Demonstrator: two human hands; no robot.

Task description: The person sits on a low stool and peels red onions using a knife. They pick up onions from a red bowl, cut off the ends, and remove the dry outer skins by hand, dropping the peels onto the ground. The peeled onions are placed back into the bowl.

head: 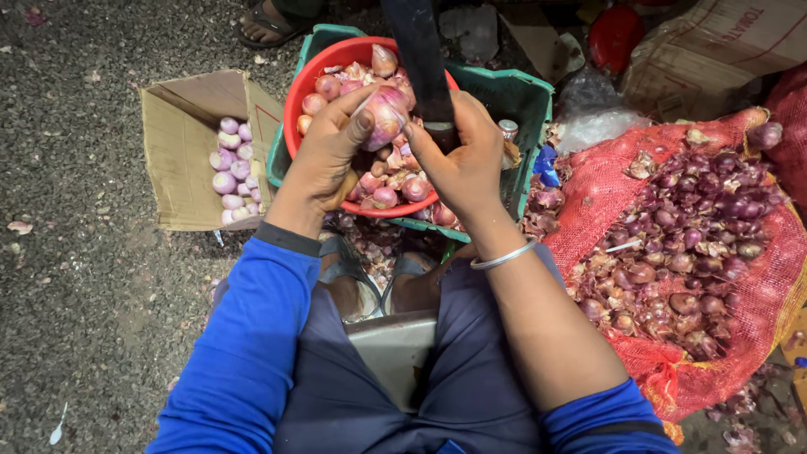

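cardboard box (181, 126), red mesh sack (740, 311), green crate (525, 92)

We are seeing an open brown cardboard box (189, 147) lying at left, holding peeled onions. A red mesh sack (672, 252) is spreading open at right, and a printed brown carton (714, 50) is sitting behind it.

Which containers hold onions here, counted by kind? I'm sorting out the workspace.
Round red plastic basin: 1
Green plastic crate: 1
Open brown cardboard box: 1
Red mesh sack: 1
Total: 4
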